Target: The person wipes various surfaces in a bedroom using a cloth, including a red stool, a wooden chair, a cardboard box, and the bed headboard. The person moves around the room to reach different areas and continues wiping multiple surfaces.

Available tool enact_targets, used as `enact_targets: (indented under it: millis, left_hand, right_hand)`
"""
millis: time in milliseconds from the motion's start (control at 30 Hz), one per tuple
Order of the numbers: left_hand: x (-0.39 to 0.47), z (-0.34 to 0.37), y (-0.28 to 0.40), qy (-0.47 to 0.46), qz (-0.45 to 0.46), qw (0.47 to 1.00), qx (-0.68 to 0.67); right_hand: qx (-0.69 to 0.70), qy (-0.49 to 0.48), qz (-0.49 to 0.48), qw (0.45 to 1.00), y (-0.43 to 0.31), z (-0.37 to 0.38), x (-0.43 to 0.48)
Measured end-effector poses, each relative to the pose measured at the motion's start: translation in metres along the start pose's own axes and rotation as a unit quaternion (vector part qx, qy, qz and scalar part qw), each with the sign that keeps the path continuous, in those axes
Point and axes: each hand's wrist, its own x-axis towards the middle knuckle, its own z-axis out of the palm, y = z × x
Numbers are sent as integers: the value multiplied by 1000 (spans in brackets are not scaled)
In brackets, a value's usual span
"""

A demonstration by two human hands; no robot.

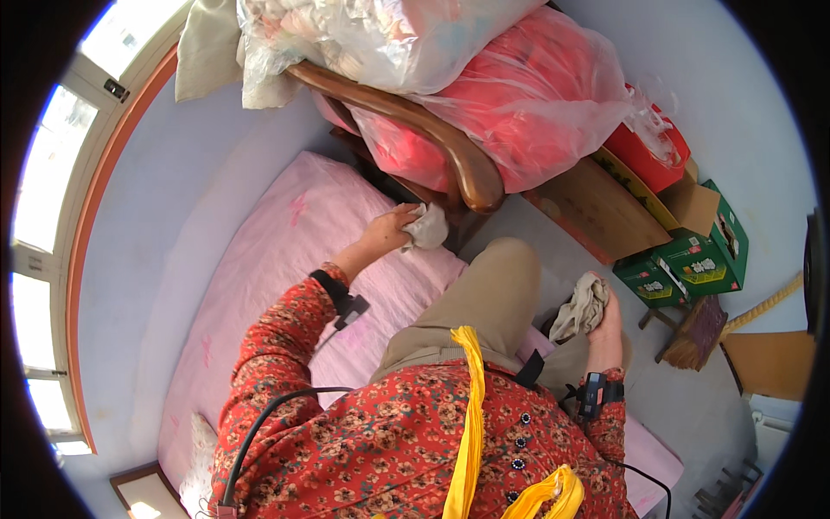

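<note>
My left hand (387, 231) grips a crumpled whitish cloth (428, 227) above the edge of a pink bedspread (259, 279), close to a wooden armrest (415, 113). Over by my other knee, my right hand (607, 314) is closed around a bunched greyish-beige cloth (581, 306). My legs in khaki trousers (480, 285) lie between the two hands. Each wrist wears a black strap with a small device. Yellow fabric strips (468, 415) hang down over my red floral top.
Large plastic bags, one with pale contents (389, 39) and one with red contents (519, 97), rest on the wooden furniture. Cardboard boxes (697, 259), a red bag (655, 149) and a broom (697, 337) stand to the right. Windows (52, 168) line the left wall.
</note>
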Motion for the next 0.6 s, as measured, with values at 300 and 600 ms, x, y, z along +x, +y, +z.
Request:
enact_targets:
  millis: [300,600]
  left_hand:
    - [40,62,72,5,43,999,-4]
    - [101,84,106,-38,-65,976,204]
  right_hand:
    - [-23,-64,-81,994,-2,-14,-9]
    - [-10,-5,-52,999,-8,-10,-20]
